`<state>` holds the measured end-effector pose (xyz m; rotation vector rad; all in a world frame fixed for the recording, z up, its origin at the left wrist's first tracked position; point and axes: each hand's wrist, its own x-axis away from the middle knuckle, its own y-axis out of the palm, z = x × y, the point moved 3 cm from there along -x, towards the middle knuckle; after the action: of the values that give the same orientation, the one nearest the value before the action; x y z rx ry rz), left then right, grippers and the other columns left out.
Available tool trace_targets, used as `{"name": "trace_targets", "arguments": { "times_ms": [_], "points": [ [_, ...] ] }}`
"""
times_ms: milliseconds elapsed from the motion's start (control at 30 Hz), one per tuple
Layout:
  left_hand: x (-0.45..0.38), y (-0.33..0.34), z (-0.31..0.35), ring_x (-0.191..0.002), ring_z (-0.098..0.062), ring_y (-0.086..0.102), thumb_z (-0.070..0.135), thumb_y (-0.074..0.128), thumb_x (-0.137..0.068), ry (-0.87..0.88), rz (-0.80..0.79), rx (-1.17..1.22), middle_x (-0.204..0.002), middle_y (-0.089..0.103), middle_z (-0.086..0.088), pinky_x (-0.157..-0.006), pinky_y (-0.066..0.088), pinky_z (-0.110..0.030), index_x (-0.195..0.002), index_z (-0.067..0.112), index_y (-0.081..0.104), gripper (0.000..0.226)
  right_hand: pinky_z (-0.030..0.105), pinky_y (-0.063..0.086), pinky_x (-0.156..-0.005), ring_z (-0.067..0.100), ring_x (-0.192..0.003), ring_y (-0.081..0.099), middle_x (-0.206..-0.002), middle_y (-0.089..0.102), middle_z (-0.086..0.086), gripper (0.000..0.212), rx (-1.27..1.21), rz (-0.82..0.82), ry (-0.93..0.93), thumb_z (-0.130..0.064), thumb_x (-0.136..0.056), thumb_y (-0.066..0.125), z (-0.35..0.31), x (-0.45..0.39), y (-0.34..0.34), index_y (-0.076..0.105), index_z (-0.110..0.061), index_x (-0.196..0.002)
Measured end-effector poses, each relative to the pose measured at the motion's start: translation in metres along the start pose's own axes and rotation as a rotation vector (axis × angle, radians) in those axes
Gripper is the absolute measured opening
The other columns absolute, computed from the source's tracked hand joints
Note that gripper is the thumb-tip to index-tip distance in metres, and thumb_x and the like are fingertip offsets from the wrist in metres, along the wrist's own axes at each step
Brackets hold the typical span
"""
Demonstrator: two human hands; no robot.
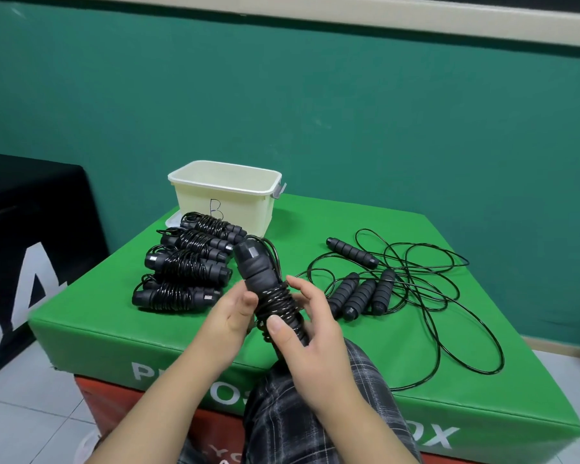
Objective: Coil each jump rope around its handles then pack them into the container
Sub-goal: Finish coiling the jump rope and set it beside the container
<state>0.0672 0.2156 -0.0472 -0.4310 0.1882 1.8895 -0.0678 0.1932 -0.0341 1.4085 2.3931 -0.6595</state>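
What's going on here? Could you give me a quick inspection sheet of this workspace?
Surface: green padded box, printed lettering on its front.
Job's things: cream tub at the back; coiled ropes stacked on the left; loose ropes tangled on the right.
Clutter: nothing seen.
Grips: left hand and right hand both hold a half-wound rope.
Cables: nothing seen besides the ropes.
Surroundings: green wall, tiled floor, black box at the left.

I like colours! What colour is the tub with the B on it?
The tub is cream, seen in the head view.
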Motion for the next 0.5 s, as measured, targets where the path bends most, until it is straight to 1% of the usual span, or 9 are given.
{"name": "trace_targets", "arguments": {
  "times_ms": [33, 100, 133, 200, 233, 267, 333, 400, 500],
  "points": [
    [0.0, 0.0, -0.001, -0.089, -0.016, 0.062, 0.094, 0.044, -0.055, -0.033, 0.0, 0.026, -0.091, 0.07, 0.002, -0.085, 0.046, -0.034, -0.1, 0.029, 0.067, 0.082, 0.037, 0.051, -0.089, 0.005, -0.101, 0.062, -0.109, 0.059, -0.029, 0.043, 0.025, -0.007, -0.003, -0.053, -0.075, 0.057, 0.0, 0.0, 0.0, 0.044, -0.061, -0.115],
    [0.001, -0.002, 0.0, -0.08, -0.02, 0.054, 0.094, 0.045, -0.055, -0.045, 0.033, 0.001, -0.082, 0.063, -0.013, -0.08, 0.043, -0.04, -0.093, 0.027, 0.069, 0.081, 0.038, 0.051, -0.088, 0.005, -0.099, 0.063, -0.108, 0.063, -0.024, 0.042, 0.097, -0.03, 0.015, -0.059, -0.079, 0.051, 0.003, -0.001, 0.002, 0.04, -0.059, -0.119],
    [0.001, -0.004, 0.001, -0.078, -0.019, 0.055, 0.095, 0.043, -0.055, -0.037, 0.076, -0.045, -0.079, 0.064, -0.012, -0.079, 0.046, -0.039, -0.089, 0.022, 0.068, 0.084, 0.038, 0.05, -0.089, 0.004, -0.103, 0.061, -0.11, 0.063, -0.024, 0.043, 0.138, -0.047, 0.028, -0.063, -0.08, 0.046, 0.004, -0.001, 0.004, 0.037, -0.059, -0.122],
    [0.003, -0.009, 0.006, -0.066, 0.0, 0.057, 0.098, 0.036, -0.052, -0.023, 0.191, -0.176, -0.071, 0.067, 0.006, -0.067, 0.047, -0.021, -0.079, 0.023, 0.062, 0.084, 0.03, 0.043, -0.1, -0.007, -0.116, 0.049, -0.121, 0.054, -0.03, 0.046, 0.209, -0.056, 0.034, -0.067, -0.081, 0.036, 0.004, -0.002, 0.006, 0.035, -0.057, -0.126],
    [0.005, -0.01, 0.011, -0.065, 0.0, 0.058, 0.099, 0.034, -0.05, -0.023, 0.249, -0.239, -0.069, 0.067, 0.01, -0.061, 0.043, -0.014, -0.077, 0.026, 0.061, 0.082, 0.022, 0.038, -0.103, -0.013, -0.12, 0.042, -0.124, 0.047, -0.035, 0.044, 0.22, -0.038, 0.024, -0.066, -0.082, 0.033, 0.003, -0.003, 0.005, 0.036, -0.056, -0.124],
    [0.006, -0.011, 0.014, -0.066, -0.002, 0.058, 0.099, 0.034, -0.049, -0.022, 0.291, -0.293, -0.07, 0.067, 0.009, -0.059, 0.041, -0.014, -0.077, 0.028, 0.061, 0.081, 0.015, 0.033, -0.103, -0.017, -0.12, 0.039, -0.124, 0.043, -0.037, 0.039, 0.209, -0.017, 0.017, -0.063, -0.083, 0.031, 0.002, -0.005, 0.004, 0.036, -0.057, -0.121],
    [0.01, -0.009, 0.022, -0.064, -0.002, 0.055, 0.099, 0.035, -0.048, -0.011, 0.307, -0.389, -0.072, 0.064, 0.004, -0.057, 0.04, -0.019, -0.074, 0.03, 0.059, 0.077, 0.008, 0.032, -0.099, -0.014, -0.119, 0.041, -0.121, 0.046, -0.034, 0.029, 0.16, 0.024, 0.033, -0.054, -0.09, 0.032, 0.001, -0.008, 0.001, 0.036, -0.058, -0.118],
    [0.011, -0.007, 0.026, -0.065, -0.002, 0.053, 0.094, 0.041, -0.048, 0.008, 0.283, -0.505, -0.072, 0.059, 0.006, -0.055, 0.037, -0.023, -0.07, 0.034, 0.054, 0.065, 0.008, 0.035, -0.094, -0.013, -0.114, 0.046, -0.114, 0.051, -0.034, 0.029, 0.113, 0.051, 0.062, -0.044, -0.093, 0.03, 0.003, -0.01, -0.001, 0.039, -0.058, -0.117],
    [0.012, -0.006, 0.03, -0.069, -0.005, 0.054, 0.084, 0.049, -0.052, 0.008, 0.326, -0.535, -0.072, 0.058, 0.007, -0.055, 0.036, -0.024, -0.069, 0.033, 0.054, 0.053, 0.006, 0.037, -0.086, -0.016, -0.103, 0.051, -0.102, 0.056, -0.044, 0.027, 0.068, 0.024, 0.087, -0.045, -0.092, 0.028, 0.003, -0.008, -0.001, 0.045, -0.056, -0.112]
  ]
}}
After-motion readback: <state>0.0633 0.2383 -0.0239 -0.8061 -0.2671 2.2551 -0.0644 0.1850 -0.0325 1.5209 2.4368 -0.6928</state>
